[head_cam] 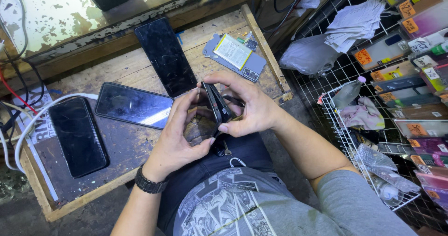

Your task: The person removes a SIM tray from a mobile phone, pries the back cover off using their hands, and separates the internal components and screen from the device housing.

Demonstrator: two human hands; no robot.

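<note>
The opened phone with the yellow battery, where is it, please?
The opened phone lies at the wooden bench's far right corner, beyond both hands, right of the tall dark phone.

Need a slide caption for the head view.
Both hands, left and right, grip a dark phone above a wooden workbench holding other phones.

The left hand and right hand cover most of the dark phone between them, so its front cannot be seen. The wire rack of packets is cut off at the right edge.
</note>
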